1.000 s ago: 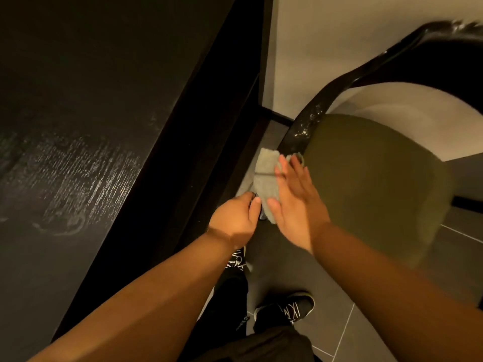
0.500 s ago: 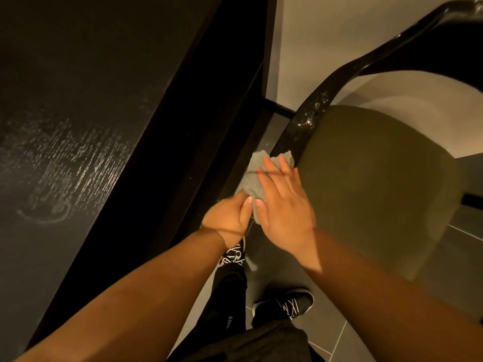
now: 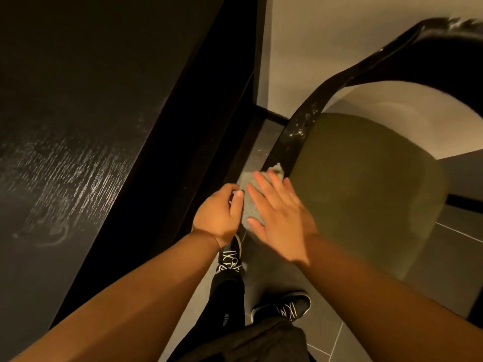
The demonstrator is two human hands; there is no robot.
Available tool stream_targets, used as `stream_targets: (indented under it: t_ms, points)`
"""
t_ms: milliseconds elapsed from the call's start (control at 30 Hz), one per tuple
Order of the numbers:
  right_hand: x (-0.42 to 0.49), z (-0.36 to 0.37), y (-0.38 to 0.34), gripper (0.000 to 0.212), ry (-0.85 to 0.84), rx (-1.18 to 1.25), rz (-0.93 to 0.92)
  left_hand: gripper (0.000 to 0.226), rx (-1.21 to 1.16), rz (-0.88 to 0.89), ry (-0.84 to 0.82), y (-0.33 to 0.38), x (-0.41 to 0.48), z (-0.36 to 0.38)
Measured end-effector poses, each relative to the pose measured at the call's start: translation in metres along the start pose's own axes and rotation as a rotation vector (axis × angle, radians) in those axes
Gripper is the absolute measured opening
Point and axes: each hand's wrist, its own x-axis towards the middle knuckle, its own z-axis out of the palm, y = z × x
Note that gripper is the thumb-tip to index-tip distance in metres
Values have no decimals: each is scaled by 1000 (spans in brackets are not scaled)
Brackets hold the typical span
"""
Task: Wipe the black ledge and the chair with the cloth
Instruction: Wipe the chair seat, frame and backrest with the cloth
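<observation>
A grey cloth [image 3: 251,205] lies against the lower end of the chair's black curved frame [image 3: 295,142]. My right hand [image 3: 281,218] lies flat on the cloth with straight fingers. My left hand [image 3: 219,215] pinches the cloth's left edge between thumb and curled fingers. The chair [image 3: 366,184] has an olive padded seat and a black back curving up to the top right. White dust speckles the frame above the cloth. The black ledge [image 3: 78,126] fills the left side, with pale streaks on its wood grain.
A cream wall [image 3: 326,48] stands behind the chair, with a dark skirting at its foot. My two black shoes [image 3: 282,307] stand on grey floor tiles between ledge and chair. The gap between them is narrow.
Both hands and the cloth slid down along the chair frame, from the seat's upper edge toward its lower end. The cloth is more covered by my right hand.
</observation>
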Motion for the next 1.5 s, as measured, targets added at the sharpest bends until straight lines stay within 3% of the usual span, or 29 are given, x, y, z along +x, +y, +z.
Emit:
stream_targets:
  t_ms: [200,367,533,733,867,1033,1167,1400,1500]
  points:
    - [64,-22,77,70,-18,-12,154,42,-152,-20,50,33,29,17]
    - [44,-17,64,67,50,57,177,38,-219,-82,22,65,38,24]
    - [43,-18,88,65,-16,-13,16,40,-85,-91,81,72,35,31]
    - [77,-33,103,67,37,66,269,44,179,-116,107,83,33,29]
    - [31,-14,71,65,57,148,218,32,139,-102,74,83,36,30]
    - [60,-22,109,64,35,49,57,36,175,-84,101,80,37,32]
    - [90,-36,125,68,31,78,227,38,171,-86,80,81,38,31]
    - [53,-25,101,71,-10,131,83,46,210,-98,91,84,37,35]
    - [87,-37,124,77,-23,45,133,56,252,-102,94,81,38,36]
